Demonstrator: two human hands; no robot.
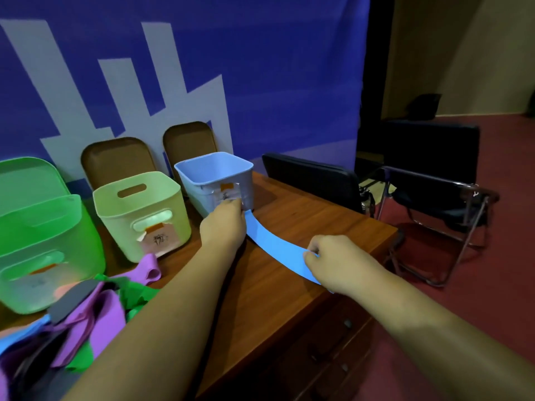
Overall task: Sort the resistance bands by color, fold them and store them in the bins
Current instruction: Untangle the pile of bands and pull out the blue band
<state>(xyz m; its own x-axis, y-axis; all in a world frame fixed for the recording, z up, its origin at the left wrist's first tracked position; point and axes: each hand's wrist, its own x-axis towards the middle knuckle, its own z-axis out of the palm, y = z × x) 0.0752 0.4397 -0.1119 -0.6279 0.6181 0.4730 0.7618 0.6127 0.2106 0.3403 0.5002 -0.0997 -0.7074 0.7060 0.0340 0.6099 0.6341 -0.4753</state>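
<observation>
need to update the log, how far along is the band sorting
Early on. Done: little shows; the blue bin looks empty from here, and the other bins' insides can't be judged. In hand: the left hand and right hand hold one blue band stretched flat over the table, not yet folded. Left: a mixed pile of bands, purple, green, blue and dark, unsorted beside the green bin.

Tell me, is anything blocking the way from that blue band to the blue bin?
Nothing visible does. The blue band lies stretched on the table between the left hand and right hand, its far end just in front of the blue bin, whose open top looks empty.
</observation>
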